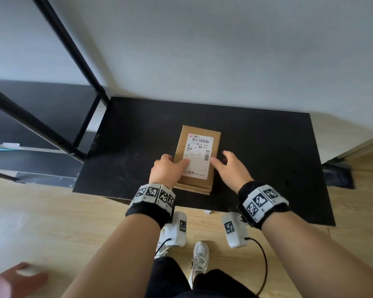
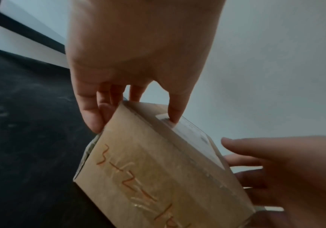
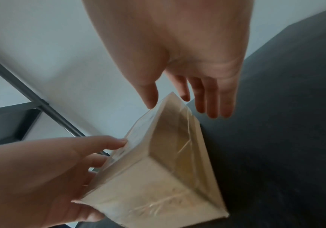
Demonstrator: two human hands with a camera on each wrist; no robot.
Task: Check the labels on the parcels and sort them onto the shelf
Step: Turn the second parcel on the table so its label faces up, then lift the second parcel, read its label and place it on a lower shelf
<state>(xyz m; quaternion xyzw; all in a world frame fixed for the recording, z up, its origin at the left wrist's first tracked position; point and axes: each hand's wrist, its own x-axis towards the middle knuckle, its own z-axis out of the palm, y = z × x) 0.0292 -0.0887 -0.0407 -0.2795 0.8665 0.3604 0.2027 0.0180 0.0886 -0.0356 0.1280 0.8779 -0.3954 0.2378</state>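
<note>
A brown cardboard parcel (image 1: 197, 184) lies on the black table (image 1: 267, 158), its white barcode label (image 1: 199, 151) facing up. My left hand (image 1: 176, 160) grips its left side, fingers down the side face and thumb pressed on the label. In the left wrist view the left hand (image 2: 137, 108) pinches the parcel (image 2: 158, 177), whose near face bears orange handwriting. My right hand (image 1: 221, 159) hovers open at the parcel's right edge. In the right wrist view the right hand (image 3: 181, 108) has straight fingers apart from the parcel (image 3: 158, 185), with the thumb tip by its top edge.
A black metal shelf frame (image 1: 52, 136) stands left of the table, with dark shelf boards (image 1: 41, 117) and a teal item (image 1: 0, 149) on a lower one. A white wall lies behind. Wooden floor (image 1: 52, 222) and my shoes are below. Another hand (image 1: 15, 280) shows at bottom left.
</note>
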